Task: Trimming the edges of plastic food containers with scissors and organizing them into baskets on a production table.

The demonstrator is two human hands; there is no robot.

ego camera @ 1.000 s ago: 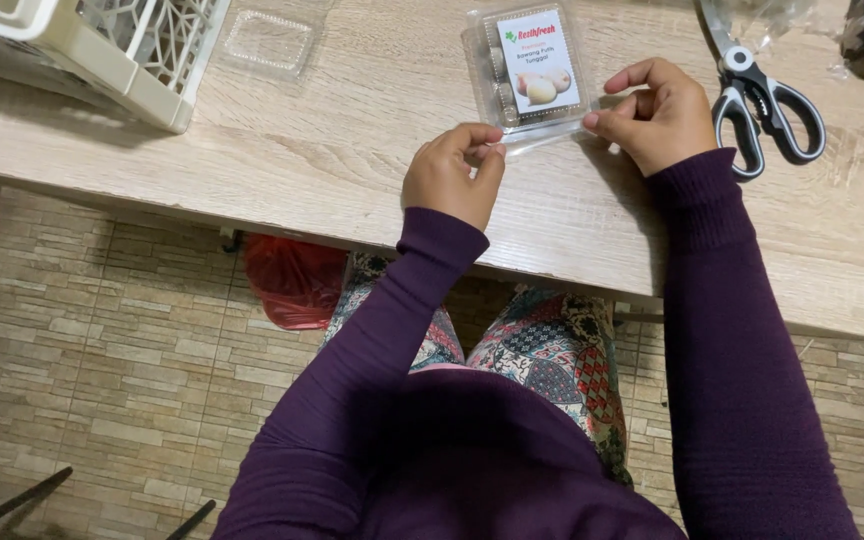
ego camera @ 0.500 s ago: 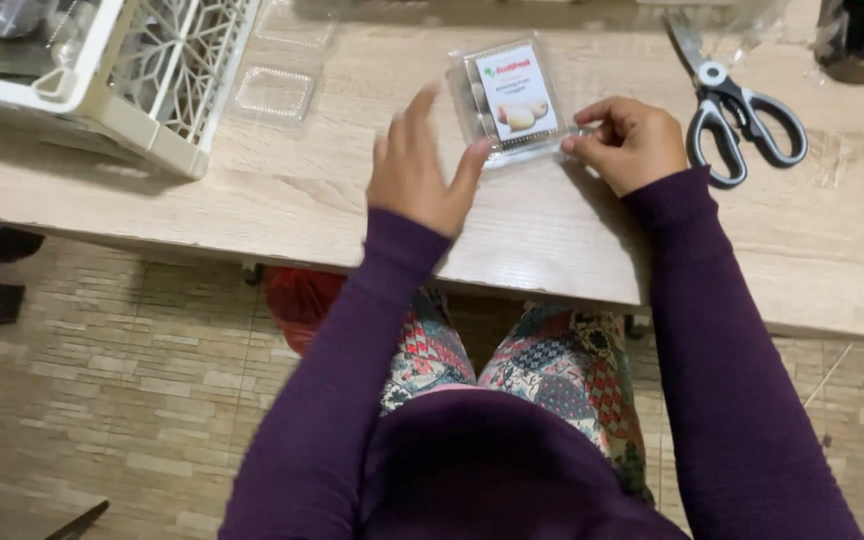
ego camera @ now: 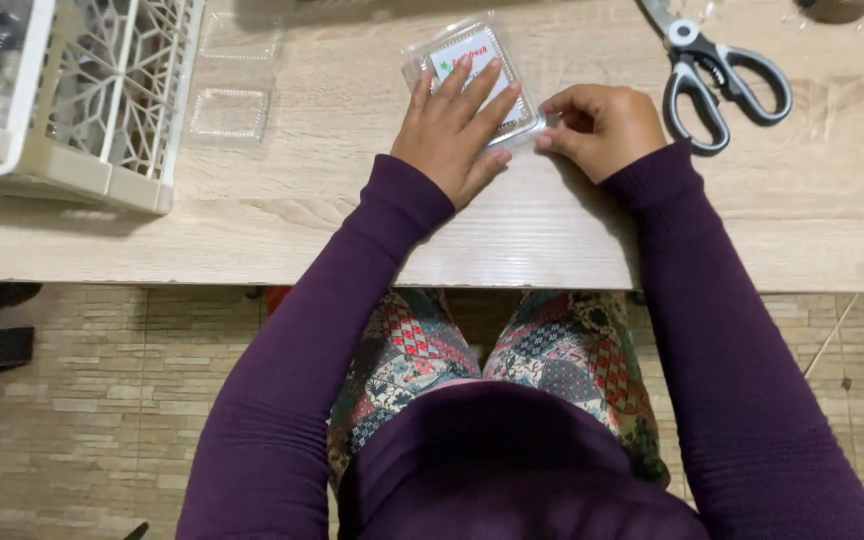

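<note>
Wood table [ego camera: 352, 230] fills the top half. Cream lattice crate [ego camera: 102, 100] upper left, contents too blurry to tell. Clear labelled clamshell [ego camera: 432, 50] top centre: left hand [ego camera: 452, 130] lies flat on it, fingers spread; right hand [ego camera: 597, 125] pinches its corner. Scissors [ego camera: 717, 75] upper right.

Table [ego camera: 332, 215] runs across in front of me, my knees under its near edge. Clamshell pack [ego camera: 452, 45] lies on it straight ahead, toward the far side. My left hand [ego camera: 455, 130] rests flat on top of the pack, fingers pointing away from me. My right hand [ego camera: 600, 128] sits just right of it, fingertips touching the pack's near right corner. Scissors [ego camera: 720, 72] lie on the table right of that hand, close but apart, blades pointing away. Basket [ego camera: 102, 100] stands at the far left, overhanging the near edge a little. Two empty lids [ego camera: 229, 112] lie between basket and pack, one behind the other.
</note>
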